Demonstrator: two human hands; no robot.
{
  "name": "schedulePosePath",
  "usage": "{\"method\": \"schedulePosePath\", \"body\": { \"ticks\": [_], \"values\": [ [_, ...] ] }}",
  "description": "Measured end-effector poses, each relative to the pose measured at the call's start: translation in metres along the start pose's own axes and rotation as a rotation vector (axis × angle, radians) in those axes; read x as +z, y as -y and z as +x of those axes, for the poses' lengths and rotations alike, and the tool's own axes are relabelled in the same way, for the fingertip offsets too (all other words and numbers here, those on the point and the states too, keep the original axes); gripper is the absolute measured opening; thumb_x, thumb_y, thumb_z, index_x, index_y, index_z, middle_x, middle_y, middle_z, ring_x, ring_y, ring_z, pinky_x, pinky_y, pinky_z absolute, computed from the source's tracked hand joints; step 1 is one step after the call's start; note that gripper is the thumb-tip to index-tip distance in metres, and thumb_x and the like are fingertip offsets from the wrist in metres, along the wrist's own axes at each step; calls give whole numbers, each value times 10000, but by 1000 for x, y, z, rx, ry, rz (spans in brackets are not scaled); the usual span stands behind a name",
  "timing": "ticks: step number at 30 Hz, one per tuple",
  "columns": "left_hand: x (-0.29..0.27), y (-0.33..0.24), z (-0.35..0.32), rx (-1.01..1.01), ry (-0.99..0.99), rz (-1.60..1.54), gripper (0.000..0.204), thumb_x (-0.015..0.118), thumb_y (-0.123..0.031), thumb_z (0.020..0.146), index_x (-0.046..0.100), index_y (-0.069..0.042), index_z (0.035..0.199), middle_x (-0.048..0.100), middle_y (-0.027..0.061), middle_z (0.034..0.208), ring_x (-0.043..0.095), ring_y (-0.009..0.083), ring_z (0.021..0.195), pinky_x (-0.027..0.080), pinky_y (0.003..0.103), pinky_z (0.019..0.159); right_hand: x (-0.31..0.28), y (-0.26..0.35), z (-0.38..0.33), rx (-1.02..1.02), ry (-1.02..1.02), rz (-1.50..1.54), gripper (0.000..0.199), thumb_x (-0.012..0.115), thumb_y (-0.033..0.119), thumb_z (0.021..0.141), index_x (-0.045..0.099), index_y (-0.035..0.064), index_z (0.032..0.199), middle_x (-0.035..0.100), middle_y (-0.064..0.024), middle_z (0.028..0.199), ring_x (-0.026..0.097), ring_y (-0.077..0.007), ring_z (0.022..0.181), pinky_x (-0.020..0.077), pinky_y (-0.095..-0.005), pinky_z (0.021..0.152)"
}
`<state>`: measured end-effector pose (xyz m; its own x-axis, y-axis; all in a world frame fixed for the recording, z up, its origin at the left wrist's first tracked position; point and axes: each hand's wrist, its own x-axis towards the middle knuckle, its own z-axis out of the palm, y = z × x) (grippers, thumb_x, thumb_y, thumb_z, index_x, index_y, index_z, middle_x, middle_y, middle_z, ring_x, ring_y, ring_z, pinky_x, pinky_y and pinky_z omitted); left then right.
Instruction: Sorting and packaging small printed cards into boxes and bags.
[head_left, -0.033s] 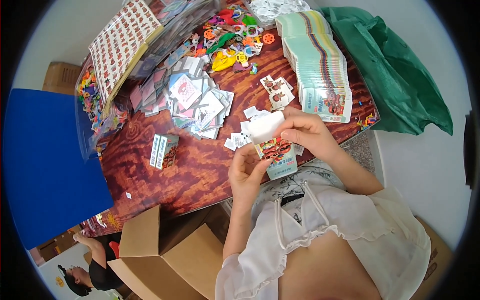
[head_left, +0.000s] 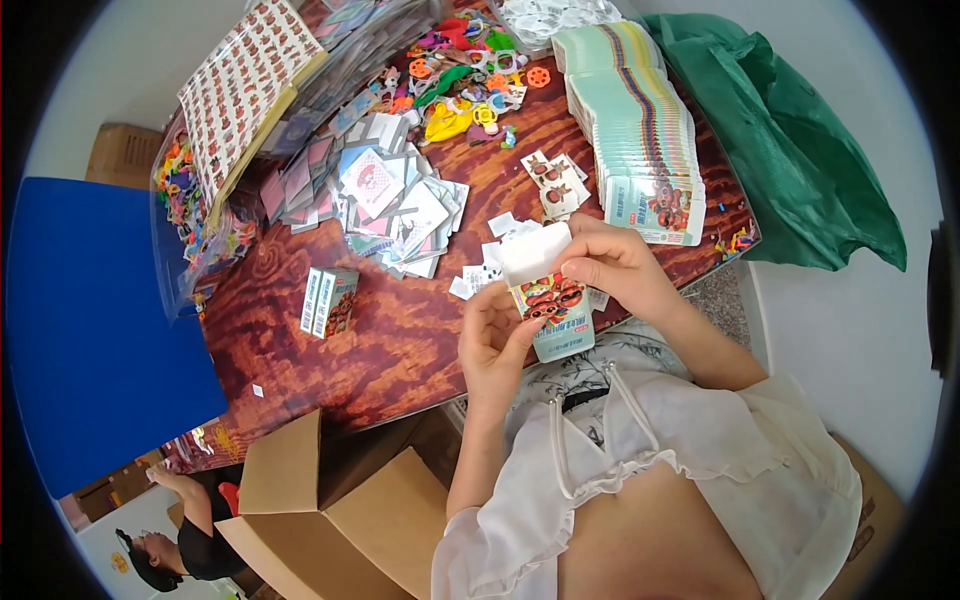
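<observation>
Hands grip a small printed cardboard box (head_left: pixel 548 300): left hand (head_left: pixel 495 340) below, right hand (head_left: pixel 612 262) pinching its flap. Dark red wooden table (head_left: pixel 400 340) carries loose cards (head_left: pixel 395 205); brown cardboard carton (head_left: pixel 330 500) sits beneath.

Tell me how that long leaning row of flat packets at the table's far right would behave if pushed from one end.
The packet row would probably fan and slide, not move as one block: the packets overlap at a slant. Each looks thin and light, likely card. Those at the near end sit by the table edge and might fall.
</observation>
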<state>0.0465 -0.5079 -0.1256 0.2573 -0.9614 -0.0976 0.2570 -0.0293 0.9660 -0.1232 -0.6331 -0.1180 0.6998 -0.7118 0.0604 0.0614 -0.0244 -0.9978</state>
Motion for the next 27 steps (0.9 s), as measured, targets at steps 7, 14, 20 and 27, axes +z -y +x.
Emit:
{"method": "schedulePosePath", "body": {
  "ticks": [7,14,20,27],
  "values": [
    [4,-7,3,98,26,387,524,683,106,841,518,-1,1327,588,91,1148,658,163,979,560,271,793,22,11,2,30,-310,418,57,664,18,897,624,-13,922,569,-15,906,535,-79,859,433,-228,744],
    [-14,-4,2,-55,140,236,572,684,135,817,477,-13,1329,622,103,1144,659,169,984,554,275,814,1,-1,-6,46,8,-138,39,643,-28,894,630,-8,925,619,-40,959,594,-91,866,486,-235,750],
    [-9,-13,5,-84,96,115,725,687,147,802,339,-61,1402,580,128,1144,671,201,961,566,288,789,4,1,0,-37,-40,-34,170,654,-29,872,667,-22,1042,676,-110,1066,618,-123,935,505,-258,780],
    [-4,-18,8,-144,134,339,731,688,150,796,353,-61,1410,575,131,1153,679,206,941,569,291,778,10,-7,-2,43,-52,80,88,678,-27,853,656,-16,937,672,-83,990,631,-113,915,516,-263,774]
  ]
}}
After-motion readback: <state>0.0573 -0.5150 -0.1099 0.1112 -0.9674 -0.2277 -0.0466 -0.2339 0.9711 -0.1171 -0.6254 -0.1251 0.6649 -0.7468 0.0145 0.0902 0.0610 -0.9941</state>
